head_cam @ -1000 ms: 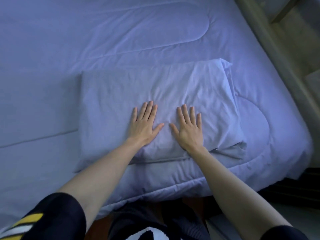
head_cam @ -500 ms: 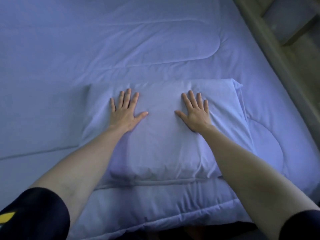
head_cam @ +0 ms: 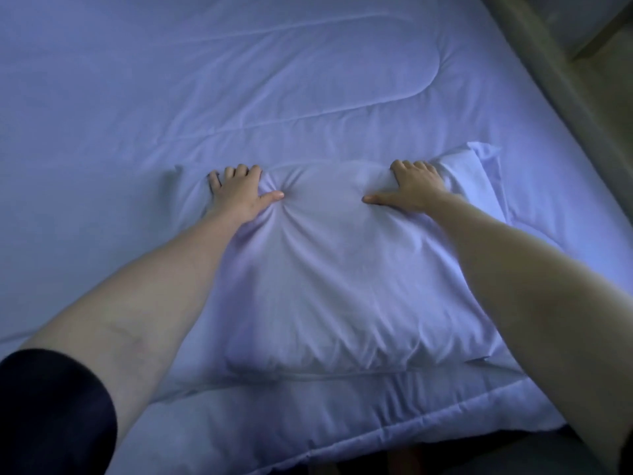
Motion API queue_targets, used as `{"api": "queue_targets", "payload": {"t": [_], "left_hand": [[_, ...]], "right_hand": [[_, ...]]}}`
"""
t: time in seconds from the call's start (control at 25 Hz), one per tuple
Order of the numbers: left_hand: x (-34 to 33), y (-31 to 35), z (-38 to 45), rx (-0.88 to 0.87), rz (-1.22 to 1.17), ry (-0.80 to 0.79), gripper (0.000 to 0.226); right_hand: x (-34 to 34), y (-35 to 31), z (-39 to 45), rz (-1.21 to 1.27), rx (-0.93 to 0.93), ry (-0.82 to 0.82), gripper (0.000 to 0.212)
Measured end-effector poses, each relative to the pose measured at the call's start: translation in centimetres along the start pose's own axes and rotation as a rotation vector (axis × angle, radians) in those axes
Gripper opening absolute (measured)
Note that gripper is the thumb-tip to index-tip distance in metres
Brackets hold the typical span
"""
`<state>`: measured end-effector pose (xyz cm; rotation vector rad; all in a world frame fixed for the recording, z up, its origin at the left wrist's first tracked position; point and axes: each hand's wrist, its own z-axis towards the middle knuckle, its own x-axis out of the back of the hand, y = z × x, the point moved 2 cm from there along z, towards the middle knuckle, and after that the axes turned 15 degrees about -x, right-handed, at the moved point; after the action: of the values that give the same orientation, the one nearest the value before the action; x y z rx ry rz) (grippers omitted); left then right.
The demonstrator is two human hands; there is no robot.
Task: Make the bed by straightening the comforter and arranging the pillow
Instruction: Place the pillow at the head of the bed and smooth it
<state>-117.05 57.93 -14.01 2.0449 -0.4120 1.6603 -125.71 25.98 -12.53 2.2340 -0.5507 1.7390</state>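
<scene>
A pale blue comforter (head_cam: 239, 80) covered the whole bed, mostly flat, with long curved stitch lines and shallow creases running across its far half. Its near hem hung over the bed edge at the bottom of the view. A wooden bed frame rail (head_cam: 561, 84) ran diagonally along the right side, with bare floor beyond it, dim and blurred. The pillow (head_cam: 342, 275) lay on top of the comforter near the near edge, right of centre, long side across the view; loose pillowcase fabric stuck out past its far right corner. Nothing lay between the hands and the pillow. The left hand (head_cam: 236, 193) was at the pillow's far edge on the left, fingers (head_cam: 239, 171) curled over that edge, thumb pressed into the top so the fabric bunched into radiating folds beside it. It was closed around the pillow's edge. The right hand (head_cam: 411, 190) sat at the far edge toward the right, fingers hooked over the edge the same way, thumb stretched flat across the top pointing left; gripping the edge too. Both forearms reached straight out over the pillow, bare, well apart from each other. A dark sleeve (head_cam: 51, 413) showed on the left upper arm at the lower left corner.
</scene>
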Motion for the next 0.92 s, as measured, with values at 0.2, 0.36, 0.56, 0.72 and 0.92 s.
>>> {"api": "queue_targets", "payload": {"t": [0.2, 0.36, 0.56, 0.72, 0.92], "left_hand": [[0.4, 3.2, -0.9, -0.165, 0.041, 0.04, 0.032], [1.9, 6.5, -1.7, -0.273, 0.023, 0.046, 0.017], [5.1, 12.3, -3.7, -0.377, 0.07, 0.093, 0.012], [9.5, 19.0, -4.5, -0.456, 0.115, 0.204, 0.005], [15.1, 27.0, -4.3, -0.495, 0.141, 0.376, 0.01]], "right_hand": [[-2.0, 2.4, -5.8, 0.014, 0.068, 0.043, 0.067], [-1.9, 3.9, -10.8, 0.019, -0.006, 0.121, 0.057], [0.1, 7.9, -17.2, 0.066, -0.043, 0.208, 0.054], [3.1, 12.3, -21.3, 0.173, -0.105, 0.265, 0.054], [9.3, 18.1, -23.7, 0.236, -0.136, 0.379, 0.05]]}}
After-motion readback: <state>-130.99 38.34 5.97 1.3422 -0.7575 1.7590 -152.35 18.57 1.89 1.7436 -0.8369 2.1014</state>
